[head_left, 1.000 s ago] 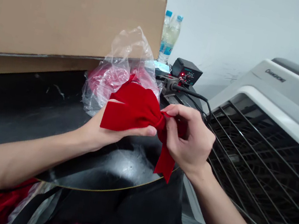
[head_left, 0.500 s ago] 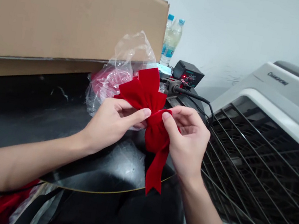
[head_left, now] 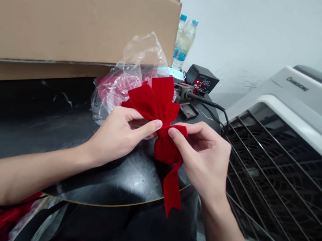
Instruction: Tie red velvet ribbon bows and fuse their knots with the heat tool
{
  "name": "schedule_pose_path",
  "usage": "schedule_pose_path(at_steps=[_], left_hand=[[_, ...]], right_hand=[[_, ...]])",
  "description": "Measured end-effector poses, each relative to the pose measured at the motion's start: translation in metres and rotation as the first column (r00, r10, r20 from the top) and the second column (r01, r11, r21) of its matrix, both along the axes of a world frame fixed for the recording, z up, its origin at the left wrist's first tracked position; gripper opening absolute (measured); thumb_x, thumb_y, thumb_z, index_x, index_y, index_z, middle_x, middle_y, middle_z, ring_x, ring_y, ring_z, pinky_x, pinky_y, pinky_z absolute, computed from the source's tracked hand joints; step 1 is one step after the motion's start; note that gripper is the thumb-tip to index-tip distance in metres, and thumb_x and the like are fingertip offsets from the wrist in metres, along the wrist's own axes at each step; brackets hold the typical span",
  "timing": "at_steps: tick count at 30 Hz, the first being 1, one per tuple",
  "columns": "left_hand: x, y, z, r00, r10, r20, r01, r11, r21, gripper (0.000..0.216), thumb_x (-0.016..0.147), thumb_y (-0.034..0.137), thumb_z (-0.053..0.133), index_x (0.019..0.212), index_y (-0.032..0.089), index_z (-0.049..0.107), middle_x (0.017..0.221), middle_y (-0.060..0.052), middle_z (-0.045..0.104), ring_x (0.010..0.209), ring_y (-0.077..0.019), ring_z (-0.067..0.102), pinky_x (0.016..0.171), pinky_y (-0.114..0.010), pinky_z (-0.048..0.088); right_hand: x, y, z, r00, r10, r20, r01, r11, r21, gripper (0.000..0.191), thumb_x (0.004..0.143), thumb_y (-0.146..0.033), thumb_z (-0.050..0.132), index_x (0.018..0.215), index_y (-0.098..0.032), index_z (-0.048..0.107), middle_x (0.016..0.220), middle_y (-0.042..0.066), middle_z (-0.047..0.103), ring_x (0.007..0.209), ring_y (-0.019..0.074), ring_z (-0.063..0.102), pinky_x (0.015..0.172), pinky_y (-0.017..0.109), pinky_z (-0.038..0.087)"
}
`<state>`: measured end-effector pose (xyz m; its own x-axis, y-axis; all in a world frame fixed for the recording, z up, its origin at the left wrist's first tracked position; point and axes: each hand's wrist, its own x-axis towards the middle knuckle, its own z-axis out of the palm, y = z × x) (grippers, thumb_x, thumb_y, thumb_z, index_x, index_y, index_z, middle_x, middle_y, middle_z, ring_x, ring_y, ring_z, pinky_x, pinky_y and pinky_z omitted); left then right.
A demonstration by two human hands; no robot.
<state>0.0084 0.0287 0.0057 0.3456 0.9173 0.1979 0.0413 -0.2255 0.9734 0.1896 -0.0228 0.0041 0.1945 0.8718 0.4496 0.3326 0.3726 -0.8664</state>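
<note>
A red velvet-like bow (head_left: 160, 98) is held up over the black round table (head_left: 27, 123). My left hand (head_left: 123, 134) grips it left of the knot, thumb on top and the other fingers mostly hidden behind. My right hand (head_left: 205, 152) pinches a red fold just right of the knot between thumb and forefinger. One notched ribbon tail hangs below, reaching past the table's edge. Behind the bow lies a clear plastic bag (head_left: 116, 92) with red material inside.
A large cardboard box (head_left: 79, 20) stands at the back left. Two water bottles (head_left: 184, 44) and a black control box (head_left: 201, 79) with a lit red light and cables are behind the bow. A white grilled appliance (head_left: 303, 119) fills the right side.
My right hand has shifted slightly right and down, and the fold in its pinch is drawn out flatter. The hanging tail has swung right. My left hand stays nearly still.
</note>
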Motion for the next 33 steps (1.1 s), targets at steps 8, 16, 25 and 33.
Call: schedule_pose_path(at_steps=[8, 16, 25, 33], left_hand=[[0.000, 0.004, -0.006, 0.971, -0.147, 0.188, 0.186, 0.960, -0.211, 0.017, 0.086, 0.030, 0.081, 0.086, 0.013, 0.083, 0.085, -0.007, 0.078, 0.082, -0.0212, 0.070, 0.087, -0.035, 0.055], [0.003, 0.006, -0.009, 0.942, -0.158, 0.296, 0.257, 0.906, -0.336, 0.015, 0.084, 0.029, 0.083, 0.083, 0.014, 0.080, 0.084, -0.005, 0.074, 0.084, -0.0183, 0.065, 0.092, -0.035, 0.050], [-0.001, 0.009, -0.010, 0.955, -0.223, 0.193, 0.271, 0.923, -0.273, 0.009, 0.084, 0.020, 0.082, 0.085, 0.015, 0.075, 0.087, -0.004, 0.073, 0.081, -0.0147, 0.066, 0.076, -0.025, 0.054], [-0.010, 0.015, 0.000, 0.836, -0.419, 0.355, 0.544, 0.548, -0.635, 0.018, 0.089, 0.031, 0.074, 0.094, 0.015, 0.081, 0.085, -0.008, 0.081, 0.071, -0.0205, 0.076, 0.064, -0.027, 0.060]], right_hand=[[0.008, 0.000, 0.007, 0.986, 0.101, -0.133, -0.121, 0.981, -0.154, 0.023, 0.083, -0.030, 0.084, 0.074, -0.020, 0.066, 0.082, 0.002, 0.077, 0.067, 0.0130, 0.067, 0.059, 0.023, 0.054], [0.013, 0.004, -0.001, 0.935, 0.174, -0.307, -0.257, 0.933, -0.252, 0.030, 0.081, -0.034, 0.087, 0.075, -0.021, 0.061, 0.075, -0.002, 0.072, 0.065, 0.0091, 0.063, 0.059, 0.018, 0.052], [0.013, 0.001, -0.002, 0.994, 0.056, -0.090, -0.065, 0.993, -0.099, 0.019, 0.084, -0.028, 0.083, 0.078, -0.021, 0.066, 0.078, 0.001, 0.076, 0.069, 0.0143, 0.072, 0.063, 0.024, 0.060], [0.037, -0.022, 0.002, 0.686, -0.047, 0.726, -0.433, 0.775, 0.460, 0.025, 0.088, 0.001, 0.068, 0.103, -0.018, 0.071, 0.117, 0.015, 0.078, 0.115, 0.0285, 0.074, 0.090, 0.041, 0.068]])
